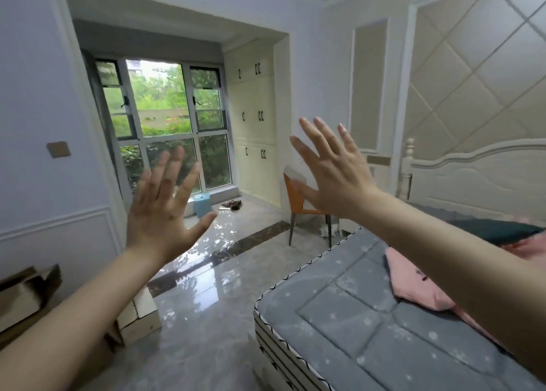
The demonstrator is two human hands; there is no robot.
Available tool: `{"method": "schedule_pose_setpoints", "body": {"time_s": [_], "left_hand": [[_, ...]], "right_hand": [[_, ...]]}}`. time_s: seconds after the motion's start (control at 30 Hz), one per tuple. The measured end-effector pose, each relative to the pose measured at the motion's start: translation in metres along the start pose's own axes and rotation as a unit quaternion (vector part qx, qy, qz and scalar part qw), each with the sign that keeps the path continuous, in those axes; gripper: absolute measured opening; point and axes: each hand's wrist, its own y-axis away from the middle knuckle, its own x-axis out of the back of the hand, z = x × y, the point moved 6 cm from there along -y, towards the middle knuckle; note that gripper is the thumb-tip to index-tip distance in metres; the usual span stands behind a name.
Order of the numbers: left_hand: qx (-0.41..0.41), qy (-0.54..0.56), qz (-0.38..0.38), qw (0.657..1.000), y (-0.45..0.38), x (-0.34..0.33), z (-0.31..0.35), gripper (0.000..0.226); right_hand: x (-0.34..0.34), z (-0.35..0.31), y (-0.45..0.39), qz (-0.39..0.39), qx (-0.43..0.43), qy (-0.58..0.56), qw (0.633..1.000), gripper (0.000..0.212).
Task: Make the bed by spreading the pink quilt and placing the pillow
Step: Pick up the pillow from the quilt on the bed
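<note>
- Here, in the head view, two bare hands are raised in front of the camera, backs toward it.
- The left hand has all five fingers spread wide; it holds nothing and touches nothing.
- The right hand is likewise fully spread, empty, and clear of every surface.
- One bed fills the lower right, its grey quilted mattress bare along the near corner.
- One pink quilt lies bunched on the mattress, partly hidden behind the right forearm.
- One dark green piece lies nearer the white headboard; whether it is the pillow cannot be told.
- One orange chair stands beside the bed, near a white built-in cabinet.
- One window faces the camera, and one blue stool stands on the glossy floor below it.
- One open cardboard box sits at the left edge.
</note>
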Motion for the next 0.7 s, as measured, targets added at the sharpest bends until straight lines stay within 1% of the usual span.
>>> {"method": "schedule_pose_setpoints", "body": {"time_s": [0.07, 0.1, 0.2, 0.23, 0.27, 0.33, 0.47, 0.63, 0.7], "left_hand": [[0.010, -0.005, -0.014, 1.000, -0.003, -0.038, -0.023, 0.084], [0.017, -0.005, -0.020, 1.000, -0.005, -0.053, -0.036, 0.084], [0.071, -0.003, -0.049, 0.996, -0.014, -0.103, -0.083, 0.084], [0.084, -0.008, -0.059, 0.995, -0.017, -0.119, -0.097, 0.084], [0.098, -0.011, -0.071, 0.993, -0.019, -0.147, -0.120, 0.085], [0.104, -0.013, -0.071, 0.992, -0.023, -0.174, -0.139, 0.086], [0.132, -0.012, -0.077, 0.988, -0.036, -0.265, -0.205, 0.085], [0.149, 0.001, -0.085, 0.985, -0.096, -0.379, -0.294, 0.084], [0.150, 0.006, -0.083, 0.985, -0.125, -0.415, -0.318, 0.084]], "right_hand": [[-0.042, -0.006, -0.032, -0.007, -0.005, -0.026, 1.000, 0.074], [-0.062, -0.013, -0.046, -0.010, 0.009, -0.028, 1.000, 0.075], [-0.122, -0.035, -0.093, -0.030, 0.043, -0.037, 0.998, 0.076], [-0.139, -0.042, -0.108, -0.025, 0.050, -0.045, 0.997, 0.077], [-0.166, -0.057, -0.133, -0.029, 0.055, -0.055, 0.997, 0.078], [-0.188, -0.068, -0.155, -0.019, 0.061, -0.053, 0.997, 0.078], [-0.276, -0.110, -0.231, -0.032, 0.092, -0.039, 0.995, 0.077], [-0.374, -0.141, -0.348, -0.052, 0.091, -0.021, 0.994, 0.077], [-0.404, -0.143, -0.385, -0.062, 0.085, -0.017, 0.994, 0.076]]}}
